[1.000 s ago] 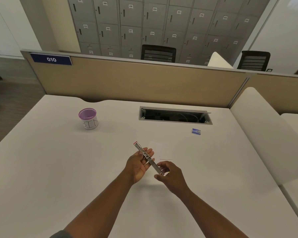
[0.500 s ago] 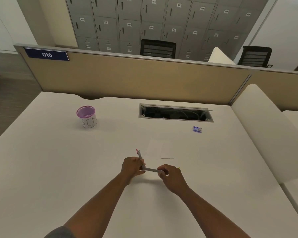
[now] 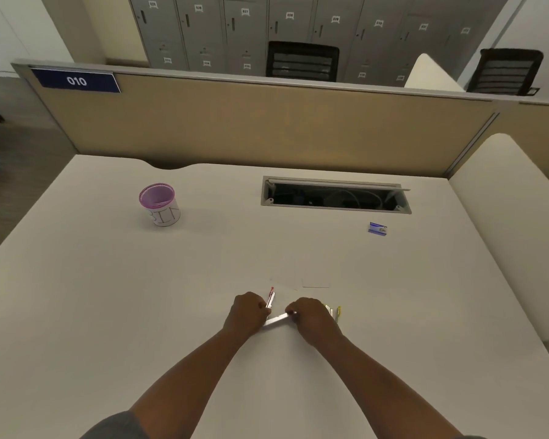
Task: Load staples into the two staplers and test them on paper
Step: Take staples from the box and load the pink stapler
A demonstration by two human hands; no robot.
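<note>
A slim red-tipped stapler (image 3: 274, 313) is swung open in a V between my hands on the white desk (image 3: 108, 312). My left hand (image 3: 246, 312) grips the hinge end, with the red-tipped arm pointing up. My right hand (image 3: 311, 318) pinches the end of the silver arm (image 3: 278, 320), which lies low over the desk. A yellow stapler (image 3: 335, 312) lies just behind my right hand, mostly hidden. A white sheet of paper (image 3: 311, 277) lies flat beyond my hands. A small blue staple box (image 3: 377, 229) sits at the far right.
A pink-rimmed cup (image 3: 159, 205) marked BIN stands at the far left. An open cable slot (image 3: 335, 195) is cut into the desk at the back. A tan partition (image 3: 267, 125) closes the far edge, and a white divider (image 3: 504, 217) borders the right.
The stapler was held straight across my left palm; it has been swung open into a V. Both hands have dropped to the desk, and the yellow stapler has come into view.
</note>
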